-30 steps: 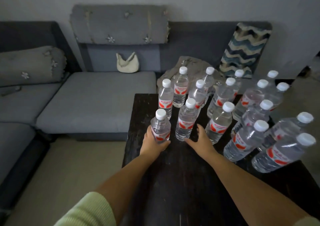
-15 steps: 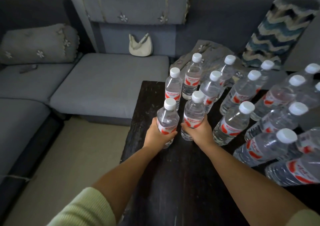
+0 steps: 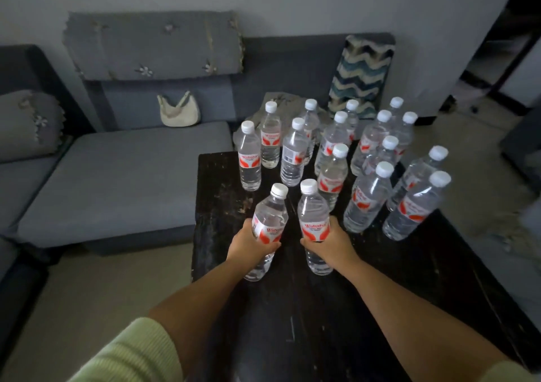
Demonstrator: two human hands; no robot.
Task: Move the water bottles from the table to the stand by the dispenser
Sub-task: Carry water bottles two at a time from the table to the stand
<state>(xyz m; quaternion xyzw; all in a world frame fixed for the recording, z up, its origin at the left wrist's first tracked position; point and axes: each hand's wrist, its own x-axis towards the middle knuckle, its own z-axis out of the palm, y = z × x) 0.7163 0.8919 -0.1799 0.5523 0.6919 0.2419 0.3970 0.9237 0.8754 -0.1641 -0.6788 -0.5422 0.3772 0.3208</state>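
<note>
My left hand (image 3: 247, 244) grips a clear water bottle (image 3: 270, 211) with a white cap and red label, lifted off the dark table (image 3: 222, 176) and tilted slightly. Beside it, my right hand (image 3: 333, 242) holds a second water bottle (image 3: 311, 208) of the same kind, also raised. Several more bottles (image 3: 367, 194) stand upright in a cluster on the far and right parts of the table, the nearest to the left being a single bottle (image 3: 249, 159). No stand or dispenser is in view.
A grey corner sofa (image 3: 123, 176) wraps the table's left and far sides, with a white handbag (image 3: 178, 112) on its seat and a zigzag cushion (image 3: 361, 74) at the back right. Beige floor (image 3: 96, 291) lies left of the table.
Both hands have closed on the two front bottles and drawn them up and back toward me, away from the cluster. The camera view has shifted upward and back.
</note>
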